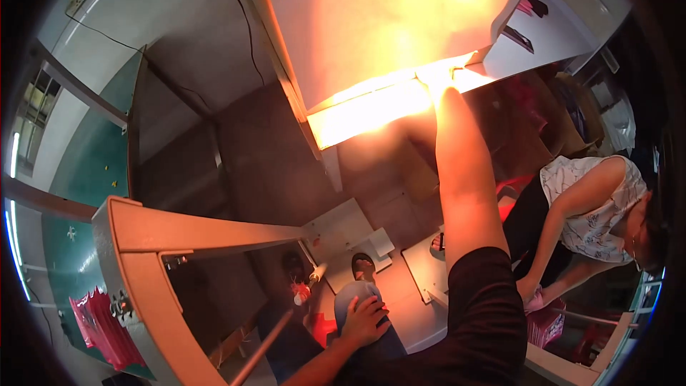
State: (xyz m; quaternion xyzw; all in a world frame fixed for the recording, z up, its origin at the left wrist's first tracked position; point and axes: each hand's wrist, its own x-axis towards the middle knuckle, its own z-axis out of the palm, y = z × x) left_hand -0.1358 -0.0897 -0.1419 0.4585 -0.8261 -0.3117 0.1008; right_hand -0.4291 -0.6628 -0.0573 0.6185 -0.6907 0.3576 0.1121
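Note:
My right hand (441, 77) is stretched far out on a bare arm to the lower edge of a large pale board (371, 21), where strong orange glare washes out the fingers. Whether they grip the edge I cannot tell. My left hand (366, 319) rests flat with its fingers apart on my knee in blue jeans (354, 294) and holds nothing. My sandalled foot (363, 266) stands on the floor just beyond the knee.
A pale wooden frame (143, 243) fills the lower left, with a thin rod (286, 322) leaning beside it. Flat white panels (343, 232) lie on the floor. A co-worker in a patterned white top (593, 200) bends over at the right, hands near a pink item (534, 302). A pink bag (100, 325) hangs at the left.

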